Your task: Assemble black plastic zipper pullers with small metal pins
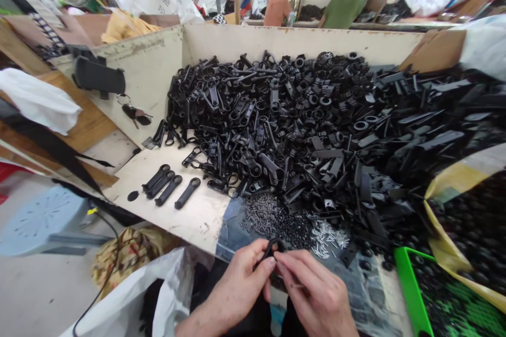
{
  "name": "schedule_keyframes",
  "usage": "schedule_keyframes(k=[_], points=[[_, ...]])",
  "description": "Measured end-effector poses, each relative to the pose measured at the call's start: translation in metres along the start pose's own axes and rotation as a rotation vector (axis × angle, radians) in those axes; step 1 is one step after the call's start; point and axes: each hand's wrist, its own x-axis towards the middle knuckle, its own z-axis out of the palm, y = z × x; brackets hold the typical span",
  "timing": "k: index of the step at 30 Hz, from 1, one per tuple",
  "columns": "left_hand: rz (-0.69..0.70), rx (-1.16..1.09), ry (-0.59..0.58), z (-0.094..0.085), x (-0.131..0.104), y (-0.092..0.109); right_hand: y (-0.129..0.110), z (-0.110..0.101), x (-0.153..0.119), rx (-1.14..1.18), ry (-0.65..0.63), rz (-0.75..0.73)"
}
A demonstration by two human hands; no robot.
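At the table's front edge my left hand (245, 279) is closed around a black plastic part with a ring-shaped end (274, 245). My right hand (316, 289) is closed too, its thumb and fingertips pinched against that part. A thin metal pin (296, 286) shows between the right fingers; what the fingertips themselves grip is hidden. Just beyond my hands lie a heap of tiny dark pieces (272, 216) and a scatter of silver pins (328, 237). Several black ring-ended handles (187, 193) lie in a row on the pale board to the left.
A large pile of black plastic parts (253, 116) fills the walled table (296, 39). At right stand a green tray (411, 289) and a yellow-edged bag (438, 226). Keys (136, 114) hang from the left wall. A blue stool (43, 216) is at left; two people sit beyond.
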Motion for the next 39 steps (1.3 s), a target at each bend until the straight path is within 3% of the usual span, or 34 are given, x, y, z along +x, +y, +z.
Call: schedule_keyframes(k=[3,7,13,19,22,25,33,39], points=[[-0.019,-0.061,0.013,-0.002,0.004,-0.001,0.000,0.002,0.002,-0.106,-0.024,-0.053],[-0.051,-0.131,0.013,-0.003,0.005,0.003,-0.001,-0.004,0.001,0.036,-0.064,0.003],[-0.117,-0.248,0.001,-0.009,0.001,0.007,0.017,-0.016,-0.024,0.070,0.061,0.155],[-0.100,-0.234,0.010,-0.011,0.000,0.006,0.007,-0.019,-0.015,0.095,-0.099,0.278],[-0.085,-0.212,0.024,-0.011,0.000,0.004,-0.002,-0.018,-0.004,0.098,-0.193,0.158],[-0.071,-0.209,0.025,-0.010,0.000,0.001,-0.001,-0.010,-0.003,0.049,-0.155,0.068],[-0.030,-0.184,0.025,-0.009,0.000,-0.004,-0.002,-0.004,0.001,0.055,-0.115,0.068],[-0.013,-0.139,0.043,-0.008,0.000,-0.006,-0.004,-0.007,0.006,0.014,-0.184,0.045]])
